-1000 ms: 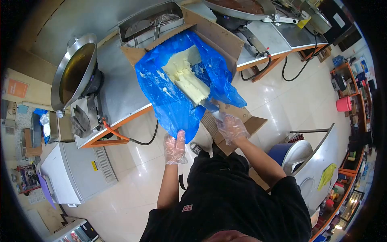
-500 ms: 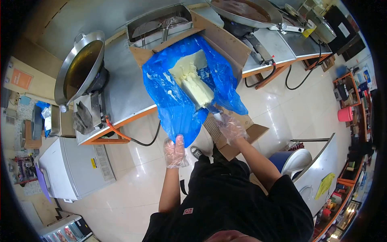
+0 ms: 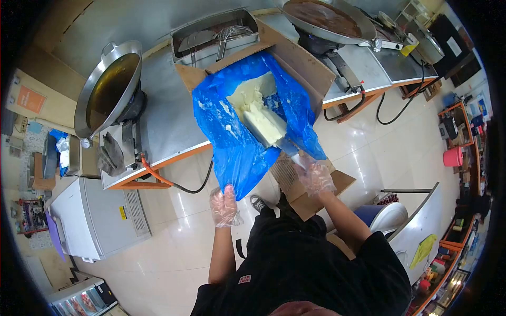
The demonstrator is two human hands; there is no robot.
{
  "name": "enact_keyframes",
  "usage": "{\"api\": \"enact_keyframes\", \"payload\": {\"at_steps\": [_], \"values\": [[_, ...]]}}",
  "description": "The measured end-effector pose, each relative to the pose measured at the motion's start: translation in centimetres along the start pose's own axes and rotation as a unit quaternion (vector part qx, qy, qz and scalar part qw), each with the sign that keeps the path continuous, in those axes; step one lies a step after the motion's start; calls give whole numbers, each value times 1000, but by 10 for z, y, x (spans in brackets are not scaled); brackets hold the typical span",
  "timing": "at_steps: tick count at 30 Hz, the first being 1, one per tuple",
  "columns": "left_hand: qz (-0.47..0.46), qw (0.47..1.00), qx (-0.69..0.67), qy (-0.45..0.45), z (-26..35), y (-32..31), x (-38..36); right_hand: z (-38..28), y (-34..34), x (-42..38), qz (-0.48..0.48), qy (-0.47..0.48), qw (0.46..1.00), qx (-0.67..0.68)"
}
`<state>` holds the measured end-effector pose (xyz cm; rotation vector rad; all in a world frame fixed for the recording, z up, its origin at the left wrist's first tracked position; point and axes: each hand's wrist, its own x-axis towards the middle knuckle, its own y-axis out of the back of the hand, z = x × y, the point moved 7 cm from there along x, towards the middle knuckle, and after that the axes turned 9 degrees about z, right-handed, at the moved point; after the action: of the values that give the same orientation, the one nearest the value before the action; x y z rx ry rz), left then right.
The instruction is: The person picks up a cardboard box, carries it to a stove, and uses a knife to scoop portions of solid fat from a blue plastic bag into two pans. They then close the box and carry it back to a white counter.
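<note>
Left hand [image 3: 225,206]: gloved, thumb and fingers pinched closed on near corner of blue plastic bag [image 3: 232,152]; corner drawn slightly closer to body than moment ago. Right hand [image 3: 316,179]: gloved, fingers closed round white handle of flat-bladed tool [image 3: 286,147]; hand eased slightly back from block, more blade showing. Blade at near end of pale yellow butter-like block [image 3: 265,126]; contact unclear. Block in open bag, lining cardboard carton [image 3: 303,64] on bench [image 3: 161,113]. Beyond: metal tray [image 3: 206,57] with whisk [image 3: 234,32].
</note>
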<state>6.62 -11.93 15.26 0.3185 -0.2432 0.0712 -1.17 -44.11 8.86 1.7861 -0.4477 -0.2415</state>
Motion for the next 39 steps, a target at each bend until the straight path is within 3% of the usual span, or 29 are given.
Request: {"api": "enact_keyframes", "payload": {"at_steps": [5,8,14,23,26,29,30,33,39], "values": [[14,998,6,58,-19,5,-1,-12,48,-15,39,4,999,2],[-15,998,-5,55,-13,4,3,-15,69,-13,49,4,998,-40],[26,999,2,24,-37,-1,-2,-10,95,0,130,60,990,14],[18,996,-36,74,-33,-1,-5,-39,159,22,95,14,992,77],[40,994,-22,96,-35,-2,-8,-22,162,38,81,-36,959,270],[71,994,-26,80,-33,-4,-7,-21,205,58,65,-89,964,243],[36,997,-5,71,-43,-6,-6,-9,210,67,84,-81,964,240],[60,996,1,69,-45,-8,-4,13,241,94,136,-49,946,290],[58,997,-23,55,-46,-10,-6,87,285,170,175,-89,955,222]]}}
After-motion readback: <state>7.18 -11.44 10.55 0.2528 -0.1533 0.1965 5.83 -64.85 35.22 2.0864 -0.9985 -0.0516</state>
